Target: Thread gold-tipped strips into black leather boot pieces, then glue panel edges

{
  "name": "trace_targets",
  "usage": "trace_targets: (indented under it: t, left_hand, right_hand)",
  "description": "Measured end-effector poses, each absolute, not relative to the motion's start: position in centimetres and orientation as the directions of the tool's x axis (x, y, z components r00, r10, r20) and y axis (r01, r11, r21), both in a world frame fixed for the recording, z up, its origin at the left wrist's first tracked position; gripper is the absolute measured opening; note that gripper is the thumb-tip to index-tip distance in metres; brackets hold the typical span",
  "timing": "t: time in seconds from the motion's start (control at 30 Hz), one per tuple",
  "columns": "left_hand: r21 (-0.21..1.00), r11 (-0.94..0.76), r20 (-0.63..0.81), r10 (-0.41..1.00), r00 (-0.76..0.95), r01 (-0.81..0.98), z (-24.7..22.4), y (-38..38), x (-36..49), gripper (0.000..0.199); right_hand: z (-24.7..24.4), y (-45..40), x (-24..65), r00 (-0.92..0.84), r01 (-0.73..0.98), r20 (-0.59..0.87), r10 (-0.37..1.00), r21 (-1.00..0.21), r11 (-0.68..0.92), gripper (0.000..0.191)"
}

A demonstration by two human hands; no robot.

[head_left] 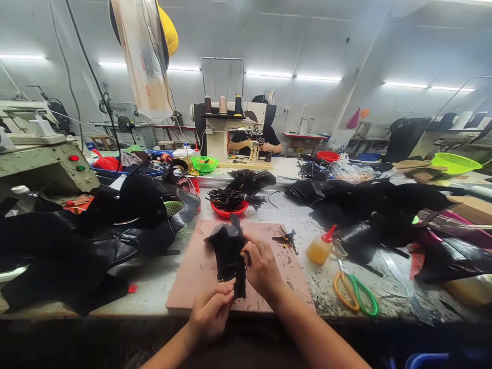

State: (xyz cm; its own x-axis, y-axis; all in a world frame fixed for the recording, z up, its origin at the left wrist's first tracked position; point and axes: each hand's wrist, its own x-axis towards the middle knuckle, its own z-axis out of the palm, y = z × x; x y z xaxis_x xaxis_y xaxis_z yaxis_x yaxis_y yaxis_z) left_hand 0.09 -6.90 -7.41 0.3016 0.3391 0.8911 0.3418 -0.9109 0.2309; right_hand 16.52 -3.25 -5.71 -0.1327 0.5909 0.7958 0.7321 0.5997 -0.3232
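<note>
Both Hands on Black Leather-Like Piece at Crowded Workshop Surface

A person's bare hands work over a flat, irregular black leather-like piece (226,246) at the lower centre of the frame, where it lies on a scuffed pink rectangular board (188,282). The left hand (210,309), at bottom centre, has its fingers pinched on the piece's lower edge, beside a tiny gold-coloured bit. The right hand (264,266) has its fingers closed at the right edge, thumb and forefinger together; exactly what lies between those tips is too small to tell.

The step in hand appears to be fine edge work, one side steadied while the other is adjusted. The next move seems to call for a firm left hold, a light right touch and the edge kept flat.

Right of the piece, on the board, sits a small tangle of black strips with gold-coloured ends (285,239). Just beyond the board, a round red plastic bowl (229,212) carries a bundle of thin black strips (234,197). On the pale, littered surface (274,212) at right stand a red-nozzled squeeze bottle of amber liquid (320,249) and, nearer, scissors with orange and green handles (356,297).
</note>
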Motion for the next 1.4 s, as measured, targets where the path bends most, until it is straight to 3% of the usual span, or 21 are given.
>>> trace_targets:
  t: [0.13,0.23,0.4,0.47,0.57,0.67,0.77,1.0,1.13,1.27,1.4]
  left_hand:
    - [0.191,-0.937,0.89,0.291,0.351,0.293,-8.3,-7.0,-0.4,0.012]
    - [0.16,-0.952,0.891,0.253,0.376,0.262,-8.9,-7.2,-1.2,0.012]
    - [0.129,-0.97,0.82,0.222,0.527,0.208,-7.4,-7.0,-2.9,0.011]
    - [0.217,-0.932,0.775,0.345,0.529,0.29,-5.7,-5.7,-3.4,0.024]
    - [0.493,-0.696,0.66,0.69,0.297,0.523,-2.9,-2.5,-3.4,0.043]
    - [0.763,-0.461,0.286,0.869,0.404,0.453,-1.1,0.3,-2.8,0.043]
    - [0.847,-0.319,0.118,0.893,0.434,0.426,-0.8,1.1,-2.3,0.036]
    - [0.932,-0.215,0.044,0.866,0.499,0.291,-0.5,-0.8,-1.9,0.04]
    - [0.999,-0.047,0.032,0.863,0.504,0.019,1.2,-1.8,-1.6,0.034]
    - [1.0,0.006,-0.012,0.94,0.341,0.02,2.8,-2.4,-1.3,0.038]
    - [0.997,0.07,-0.075,0.933,0.351,0.027,4.5,-3.0,-1.2,0.038]
  right_hand:
    - [-5.5,-0.8,16.9,-0.102,0.601,0.729,0.677,-0.497,0.626,0.014]
    - [-5.1,0.4,17.2,-0.121,0.544,0.702,0.702,-0.545,0.638,0.011]
    - [-3.9,1.0,17.3,-0.241,0.35,0.547,0.801,-0.721,0.598,0.01]
    - [-3.2,0.7,17.1,-0.287,0.329,0.527,0.8,-0.73,0.599,0.01]
    - [-2.2,-0.2,16.8,-0.357,0.304,0.513,0.781,-0.726,0.616,0.009]
    - [-1.8,-0.9,16.3,-0.393,0.355,0.538,0.746,-0.659,0.663,0.009]
    - [-2.4,-1.0,15.8,-0.311,0.48,0.655,0.689,-0.518,0.708,0.012]
    - [-3.2,-0.9,14.7,-0.175,0.572,0.871,0.458,-0.288,0.768,0.015]
    - [-2.0,-2.4,14.9,-0.306,0.531,0.877,0.369,-0.165,0.831,0.021]
    - [-0.2,-4.0,15.2,-0.413,0.528,0.863,0.291,-0.034,0.849,0.023]
    - [1.3,-4.9,15.1,-0.456,0.504,0.855,0.248,0.018,0.863,0.018]
